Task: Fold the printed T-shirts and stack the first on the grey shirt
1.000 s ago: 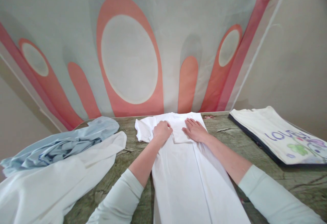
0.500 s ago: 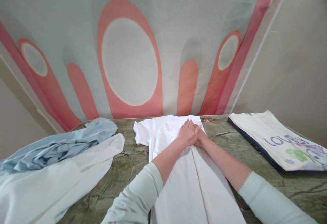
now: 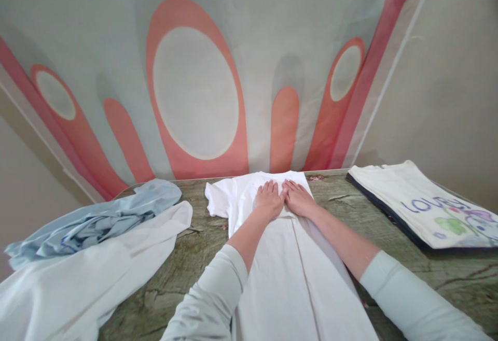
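A white short-sleeved garment (image 3: 288, 268) lies lengthwise on the table in front of me, one sleeve (image 3: 218, 198) spread out to the left. Its right side looks folded inward, and a long crease or edge runs down its middle. My left hand (image 3: 270, 199) rests flat on its upper part, fingers stretched away from me. Beside it, my right hand (image 3: 299, 198) also lies flat on the cloth, fingers pointing up and to the left. The two hands nearly touch at the thumbs. Neither one grips the fabric.
Light blue (image 3: 116, 219) and white clothes (image 3: 97, 273) lie loosely heaped at the left. Folded cloth items (image 3: 420, 201), the top one cream with lettering and a drawing, sit at the right. The wood-patterned table (image 3: 151, 299) ends at a wall with a red design (image 3: 202, 167).
My hands, stacked one over the other before, have moved apart to lie side by side on the white garment. The left hand has shifted left and the right hand now shows fully.
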Action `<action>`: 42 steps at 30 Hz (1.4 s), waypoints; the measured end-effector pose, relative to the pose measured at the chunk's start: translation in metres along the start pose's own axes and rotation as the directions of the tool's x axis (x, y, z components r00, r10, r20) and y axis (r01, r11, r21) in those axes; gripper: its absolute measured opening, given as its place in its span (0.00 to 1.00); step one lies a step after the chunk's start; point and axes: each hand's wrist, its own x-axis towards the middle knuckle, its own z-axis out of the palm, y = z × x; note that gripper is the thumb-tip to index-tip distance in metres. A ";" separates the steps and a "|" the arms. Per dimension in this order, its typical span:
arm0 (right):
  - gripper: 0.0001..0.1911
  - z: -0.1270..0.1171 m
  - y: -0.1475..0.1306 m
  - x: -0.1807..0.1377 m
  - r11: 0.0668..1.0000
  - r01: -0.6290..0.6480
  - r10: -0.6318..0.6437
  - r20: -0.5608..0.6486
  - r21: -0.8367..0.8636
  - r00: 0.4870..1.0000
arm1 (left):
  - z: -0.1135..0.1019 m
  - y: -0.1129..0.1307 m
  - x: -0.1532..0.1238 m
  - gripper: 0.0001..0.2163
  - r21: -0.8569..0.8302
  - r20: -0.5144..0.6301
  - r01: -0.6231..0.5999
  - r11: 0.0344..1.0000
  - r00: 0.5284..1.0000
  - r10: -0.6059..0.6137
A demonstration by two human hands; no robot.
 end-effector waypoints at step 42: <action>0.29 0.003 0.010 0.004 0.994 0.004 0.014 -0.166 0.105 0.986 | -0.032 -0.002 -0.023 0.26 0.091 0.193 -0.055 0.994 0.981 0.037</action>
